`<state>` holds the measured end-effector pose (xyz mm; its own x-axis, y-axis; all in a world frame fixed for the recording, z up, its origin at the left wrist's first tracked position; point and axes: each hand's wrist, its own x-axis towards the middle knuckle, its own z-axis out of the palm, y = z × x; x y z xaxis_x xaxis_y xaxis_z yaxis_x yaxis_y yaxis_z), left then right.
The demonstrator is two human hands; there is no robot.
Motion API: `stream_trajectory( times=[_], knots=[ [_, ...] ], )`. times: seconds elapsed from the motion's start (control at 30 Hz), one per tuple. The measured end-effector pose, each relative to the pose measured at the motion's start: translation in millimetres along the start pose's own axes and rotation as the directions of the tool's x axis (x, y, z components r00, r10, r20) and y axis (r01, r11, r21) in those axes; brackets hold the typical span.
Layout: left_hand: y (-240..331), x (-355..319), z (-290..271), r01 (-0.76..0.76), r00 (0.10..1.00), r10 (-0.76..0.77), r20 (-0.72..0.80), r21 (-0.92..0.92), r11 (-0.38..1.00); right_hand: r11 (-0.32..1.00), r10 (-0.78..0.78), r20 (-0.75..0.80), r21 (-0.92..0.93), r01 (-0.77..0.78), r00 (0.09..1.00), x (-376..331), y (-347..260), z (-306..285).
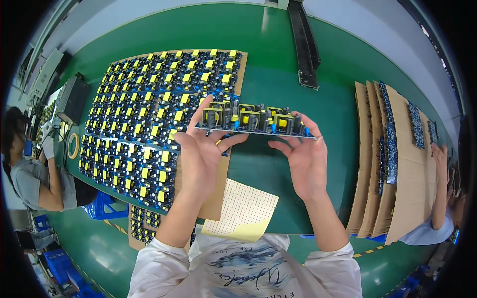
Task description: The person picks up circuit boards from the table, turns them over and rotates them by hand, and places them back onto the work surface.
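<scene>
Green table below, both palm-up hands, left hand and right hand, pinch a circuit board strip with curled fingers.

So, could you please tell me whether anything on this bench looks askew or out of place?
Nothing is damaged or spilled. The only loose item is the yellow perforated sheet, which lies tilted with a corner over the edge of the green table. The left hand and right hand hold a circuit-board strip level.

Matt green table top, brown corrugated cardboard sheets, glossy yellow-taped parts on circuit board strip
</scene>
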<state>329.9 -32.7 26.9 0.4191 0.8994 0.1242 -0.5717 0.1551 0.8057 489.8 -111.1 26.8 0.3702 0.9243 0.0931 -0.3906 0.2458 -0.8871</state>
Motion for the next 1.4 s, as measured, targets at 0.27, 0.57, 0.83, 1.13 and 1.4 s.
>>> stream_trajectory(
  times=[0.27,0.57,0.83,1.13,1.4],
  knots=[
    [-1.4,-0.2,2.5,0.008,0.999,-0.006,-0.042,0.046,0.999,0.995,-0.057,0.04,-0.079,0.06,0.998,-0.5,-1.3,-2.1],
    [-3.3,-1.0,0.6,-0.019,1.0,0.019,0.01,0.058,0.998,0.986,-0.123,0.058,-0.109,0.129,0.991,-1.3,-1.3,-4.1],
    [-3.0,-0.5,-0.6,-0.017,1.0,0.016,0.012,0.089,0.996,0.988,-0.124,0.04,-0.086,0.128,0.991,-1.6,2.3,-10.3],
    [-3.1,-1.5,-1.1,-0.025,0.999,0.027,-0.027,0.083,0.996,0.986,-0.14,0.072,-0.076,0.145,0.988,-2.7,3.4,-12.9],
    [-3.4,-1.6,-1.1,-0.024,0.999,0.026,-0.019,0.071,0.997,0.988,-0.136,0.084,-0.067,0.142,0.987,-2.4,3.5,-12.7]
  ],
)
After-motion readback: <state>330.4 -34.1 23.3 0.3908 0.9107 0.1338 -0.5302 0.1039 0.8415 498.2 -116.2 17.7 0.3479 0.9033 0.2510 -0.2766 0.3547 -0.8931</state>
